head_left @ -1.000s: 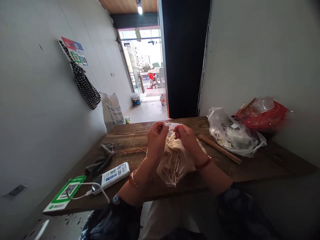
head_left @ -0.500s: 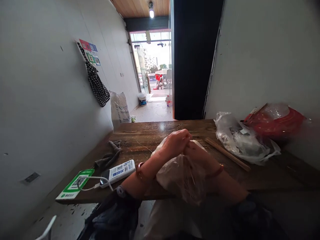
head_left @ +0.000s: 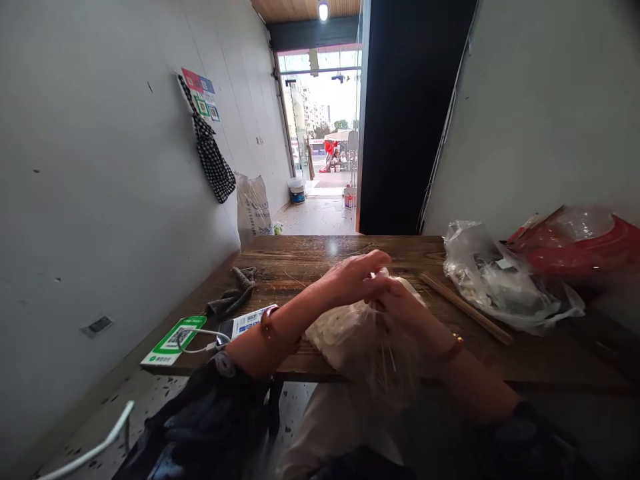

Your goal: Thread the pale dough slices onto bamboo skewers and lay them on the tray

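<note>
A narrow room, glazed doorway at the far end; dark wooden worktop in front. The plastic bag, thin skewers inside, lies at the near edge beneath both hands. Step in hand, as judged: gathering the bag's mouth. Left hand overlaps right hand; a plastic tuft shows between the left's fingers, grip unconfirmed; the right's fingers are hidden. The next move calls for a firm hold on the neck, mindful of skewer points. Stick bundle near at right; nothing obstructs.
</note>
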